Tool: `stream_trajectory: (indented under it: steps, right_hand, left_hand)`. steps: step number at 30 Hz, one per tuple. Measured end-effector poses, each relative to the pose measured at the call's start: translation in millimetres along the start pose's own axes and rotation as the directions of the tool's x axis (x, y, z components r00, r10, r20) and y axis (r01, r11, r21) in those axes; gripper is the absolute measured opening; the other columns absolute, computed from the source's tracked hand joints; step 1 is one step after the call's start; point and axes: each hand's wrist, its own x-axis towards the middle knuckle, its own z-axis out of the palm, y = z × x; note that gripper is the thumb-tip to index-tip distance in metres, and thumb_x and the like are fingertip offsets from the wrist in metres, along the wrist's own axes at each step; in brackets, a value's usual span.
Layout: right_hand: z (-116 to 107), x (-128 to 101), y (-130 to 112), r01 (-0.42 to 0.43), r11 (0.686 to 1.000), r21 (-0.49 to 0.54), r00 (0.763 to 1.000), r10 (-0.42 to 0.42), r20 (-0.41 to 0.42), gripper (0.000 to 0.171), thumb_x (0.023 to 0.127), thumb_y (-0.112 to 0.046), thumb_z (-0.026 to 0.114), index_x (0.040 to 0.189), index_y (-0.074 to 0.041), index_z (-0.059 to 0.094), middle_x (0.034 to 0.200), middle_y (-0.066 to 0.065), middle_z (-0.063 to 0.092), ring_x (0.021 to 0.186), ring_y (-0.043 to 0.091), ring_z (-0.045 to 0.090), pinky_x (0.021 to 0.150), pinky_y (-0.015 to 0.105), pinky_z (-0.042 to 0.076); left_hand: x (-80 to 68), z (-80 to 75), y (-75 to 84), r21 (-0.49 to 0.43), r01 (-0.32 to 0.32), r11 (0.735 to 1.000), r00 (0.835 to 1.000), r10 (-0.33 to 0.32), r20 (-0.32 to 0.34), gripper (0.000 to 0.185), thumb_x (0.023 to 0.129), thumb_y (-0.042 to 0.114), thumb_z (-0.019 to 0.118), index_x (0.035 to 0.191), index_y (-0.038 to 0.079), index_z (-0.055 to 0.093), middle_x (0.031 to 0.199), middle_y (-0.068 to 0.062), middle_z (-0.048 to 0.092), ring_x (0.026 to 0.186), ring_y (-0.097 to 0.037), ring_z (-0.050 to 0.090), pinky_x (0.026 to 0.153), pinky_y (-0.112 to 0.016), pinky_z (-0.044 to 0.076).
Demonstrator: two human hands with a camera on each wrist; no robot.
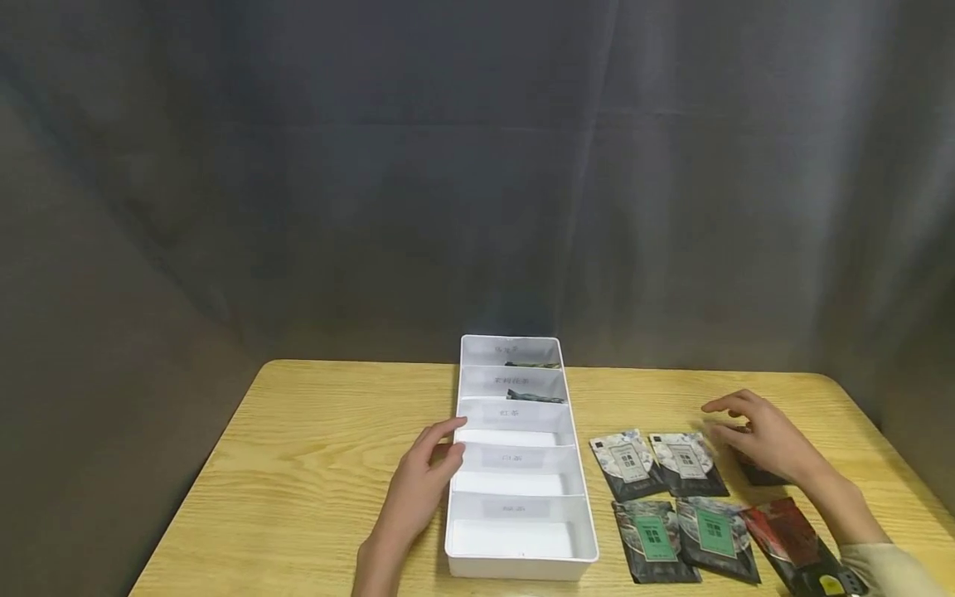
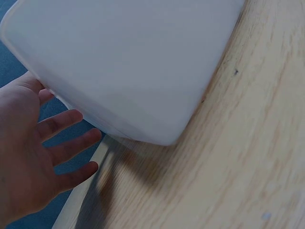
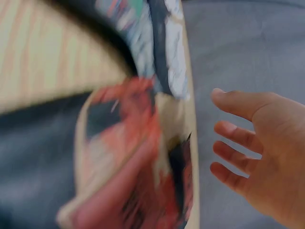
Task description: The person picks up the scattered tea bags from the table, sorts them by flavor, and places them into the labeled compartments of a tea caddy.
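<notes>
Bare table [image 1: 313,448] lies open left of the white divided tray [image 1: 522,564], whose three near compartments stand unfilled, while the left hand [image 1: 421,489] blocks its left wall and tea packets [image 1: 675,502] under the right hand [image 1: 761,439] crowd the table's right side.

A light wooden table [image 1: 313,464] with rounded corners fills the foreground, and behind it hangs a dark grey fabric backdrop [image 1: 477,166], creased in long vertical folds. Two grey-labelled sachets [image 1: 656,460] lie side by side, two green-labelled sachets [image 1: 682,535] just below them (all four flat, label up).
</notes>
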Motion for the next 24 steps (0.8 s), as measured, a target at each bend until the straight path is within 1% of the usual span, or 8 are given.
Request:
stream_trajectory:
  steps: [3, 5, 8, 10, 12, 15, 19, 24]
  right_hand:
    - [-1.9, -9.3, 14.4, -0.031, 0.999, 0.013, 0.999, 0.031, 0.027, 0.03, 0.091, -0.014, 0.072, 0.117, 0.0, 0.068, 0.112, 0.021, 0.061, 0.103, 0.048, 0.06, 0.079, 0.053, 0.057]
    - [-3.0, -13.6, 21.1, -0.048, 0.999, 0.012, 0.998, 0.048, 0.038, 0.032, 0.091, -0.017, 0.073, 0.117, 0.0, 0.068, 0.111, 0.02, 0.061, 0.102, 0.046, 0.062, 0.079, 0.051, 0.057]
    - [-5.1, -16.9, 27.7, -0.073, 0.997, -0.017, 0.996, 0.074, 0.044, 0.035, 0.09, -0.022, 0.074, 0.117, -0.001, 0.068, 0.109, 0.018, 0.062, 0.094, 0.033, 0.063, 0.073, 0.041, 0.057]
    - [-6.6, -18.1, 31.1, -0.087, 0.995, -0.039, 0.995, 0.089, 0.052, 0.037, 0.09, -0.024, 0.074, 0.117, -0.001, 0.068, 0.107, 0.016, 0.063, 0.087, 0.021, 0.06, 0.067, 0.032, 0.053]
    - [-8.2, -19.3, 33.3, -0.101, 0.993, -0.061, 0.992, 0.105, 0.067, 0.039, 0.09, -0.026, 0.074, 0.118, 0.0, 0.068, 0.107, 0.016, 0.063, 0.084, 0.015, 0.054, 0.064, 0.026, 0.046]
    - [-9.4, -21.4, 35.0, -0.116, 0.99, -0.079, 0.988, 0.123, 0.088, 0.041, 0.09, -0.028, 0.074, 0.118, 0.001, 0.067, 0.108, 0.018, 0.064, 0.086, 0.017, 0.055, 0.064, 0.026, 0.044]
    - [-9.4, -23.0, 38.6, -0.125, 0.989, -0.074, 0.985, 0.133, 0.108, 0.043, 0.09, -0.028, 0.073, 0.12, 0.002, 0.066, 0.111, 0.021, 0.064, 0.094, 0.03, 0.06, 0.067, 0.032, 0.049]
    - [-8.9, -22.1, 45.7, -0.107, 0.992, -0.062, 0.988, 0.114, 0.108, 0.045, 0.089, -0.026, 0.075, 0.12, 0.005, 0.065, 0.112, 0.025, 0.063, 0.099, 0.039, 0.061, 0.07, 0.04, 0.053]
  left_hand:
    - [0.3, 2.6, 0.1, -0.002, -0.003, 1.0, 1.0, 0.003, 0.013, 0.037, 0.101, 0.042, 0.055, 0.137, 0.034, 0.056, 0.14, 0.003, 0.055, 0.123, -0.022, 0.058, 0.1, -0.044, 0.051]
    - [0.3, 3.7, 0.5, -0.004, -0.001, 1.0, 1.0, 0.001, 0.012, 0.037, 0.101, 0.042, 0.055, 0.137, 0.034, 0.056, 0.139, 0.004, 0.055, 0.122, -0.022, 0.058, 0.1, -0.044, 0.051]
    - [0.1, 4.0, 1.0, 0.0, 0.007, 1.0, 1.0, -0.007, 0.001, 0.037, 0.1, 0.042, 0.056, 0.137, 0.036, 0.056, 0.138, 0.005, 0.056, 0.122, -0.021, 0.059, 0.101, -0.045, 0.051]
    - [0.1, 3.8, 1.1, 0.001, 0.009, 1.0, 1.0, -0.009, -0.004, 0.037, 0.1, 0.042, 0.056, 0.137, 0.036, 0.056, 0.137, 0.006, 0.056, 0.122, -0.02, 0.059, 0.101, -0.045, 0.05]
    - [0.6, 3.3, 0.6, 0.002, 0.005, 1.0, 1.0, -0.005, -0.005, 0.037, 0.1, 0.042, 0.056, 0.137, 0.037, 0.056, 0.137, 0.005, 0.057, 0.122, -0.02, 0.059, 0.101, -0.045, 0.05]
    - [0.9, 2.7, -0.3, 0.004, -0.002, 1.0, 1.0, 0.002, -0.004, 0.037, 0.1, 0.042, 0.056, 0.136, 0.036, 0.057, 0.137, 0.004, 0.057, 0.121, -0.02, 0.06, 0.1, -0.044, 0.051]
    - [0.6, 1.9, -1.0, 0.006, -0.006, 1.0, 1.0, 0.006, -0.007, 0.037, 0.1, 0.042, 0.056, 0.137, 0.035, 0.057, 0.137, 0.004, 0.057, 0.12, -0.02, 0.06, 0.1, -0.044, 0.051]
    - [0.7, 0.0, -0.9, 0.009, -0.004, 1.0, 1.0, 0.004, -0.011, 0.038, 0.1, 0.042, 0.056, 0.137, 0.035, 0.056, 0.137, 0.006, 0.057, 0.12, -0.019, 0.06, 0.101, -0.045, 0.05]
